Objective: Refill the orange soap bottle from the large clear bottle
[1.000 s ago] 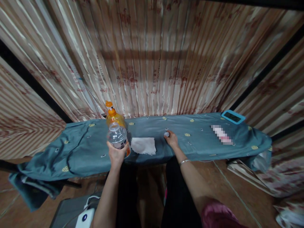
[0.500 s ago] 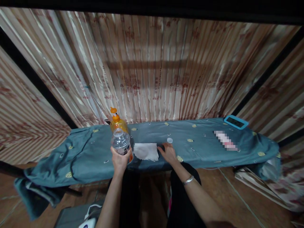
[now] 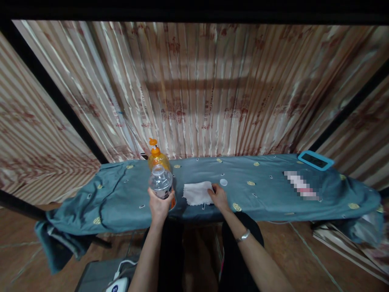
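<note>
My left hand [image 3: 160, 206] is wrapped round a clear, uncapped plastic bottle [image 3: 161, 180], upright at the table's front edge. Right behind it stands a yellow bottle [image 3: 158, 159] with an orange pump top. A white cloth [image 3: 197, 193] lies flat to the right of the bottles. At the cloth's right edge, my right hand [image 3: 218, 196] pinches it between thumb and fingers. A small white round cap [image 3: 223, 182] rests just behind my right hand.
A blue-green patterned cloth covers the long table [image 3: 118, 202]. On the right lie a blue-framed device [image 3: 316, 160] and a blurred pink-white item [image 3: 300, 185]. Striped curtains hang behind, between dark posts. A grey box with a white device and cable sits low at the left.
My right hand has moved from beside the cap to the cloth's right edge and closed on it. The camera view has shifted slightly. My left hand still holds the clear bottle.
</note>
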Demonstrator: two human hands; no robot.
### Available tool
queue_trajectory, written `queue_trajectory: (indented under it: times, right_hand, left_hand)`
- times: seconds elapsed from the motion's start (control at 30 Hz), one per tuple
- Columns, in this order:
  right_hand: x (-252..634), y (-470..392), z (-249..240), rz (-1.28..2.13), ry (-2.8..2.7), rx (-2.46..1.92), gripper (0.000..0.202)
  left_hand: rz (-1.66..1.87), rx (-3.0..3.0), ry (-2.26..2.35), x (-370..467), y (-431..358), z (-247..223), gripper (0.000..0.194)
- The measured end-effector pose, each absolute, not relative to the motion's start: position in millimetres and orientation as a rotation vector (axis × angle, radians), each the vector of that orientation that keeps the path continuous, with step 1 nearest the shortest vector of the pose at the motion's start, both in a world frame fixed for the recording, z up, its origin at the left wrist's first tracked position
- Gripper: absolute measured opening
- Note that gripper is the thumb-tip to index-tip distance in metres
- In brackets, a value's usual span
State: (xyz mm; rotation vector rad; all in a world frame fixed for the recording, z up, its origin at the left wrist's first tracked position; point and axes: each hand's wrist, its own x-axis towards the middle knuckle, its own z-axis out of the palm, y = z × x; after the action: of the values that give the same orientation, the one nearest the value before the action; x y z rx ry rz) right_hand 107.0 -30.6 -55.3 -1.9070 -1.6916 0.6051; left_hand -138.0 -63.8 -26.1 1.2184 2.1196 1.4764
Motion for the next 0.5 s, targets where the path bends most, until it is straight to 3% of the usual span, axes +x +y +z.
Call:
queue_trajectory:
  times: [0.13,0.33,0.5]
  right_hand:
    - [120.0,-38.3,-51.7,0.353,-1.789,-1.952,0.053]
    - [107.1,-48.7,-59.0,0.21,-2.3,-1.777,0.052]
    - [98.7,-50.4,-73.8,0.19,-2.405,-1.861,0.057]
  left_hand:
    - [1.486,1.189,2.099,-135.9,-63.9,-24.7,0.085]
    - [1.491,1.166,2.071,-135.4,-64.6,-23.3,0.088]
    - [1.481,1.158,2.075,-135.9,-64.2,-22.8,0.089]
